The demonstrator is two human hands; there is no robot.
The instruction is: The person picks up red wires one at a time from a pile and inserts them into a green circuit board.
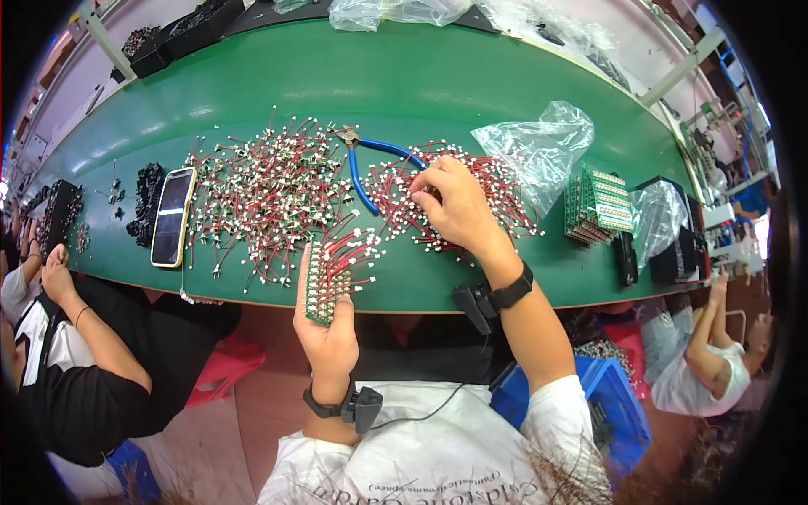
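My left hand [330,337] grips a green circuit board panel [316,290] near the table's front edge, thumb on its right side. Short red wires [349,257] with white plugs stick out from the panel to the right. My right hand [454,202] is over a pile of red connector wires [396,198], its fingers curled and pinched together. Whatever is between those fingertips is too small to make out. Just left of that hand lie blue-handled pliers [362,172], with their jaws pointing away. Left of the pliers spreads a larger heap of red connector wires [261,194].
A stack of green boards [598,206] stands at the right, beside a clear plastic bag [547,147]. On the left lie a phone [173,219] and black parts [146,202]. A blue crate [619,396] is below the table. Other people sit at both sides.
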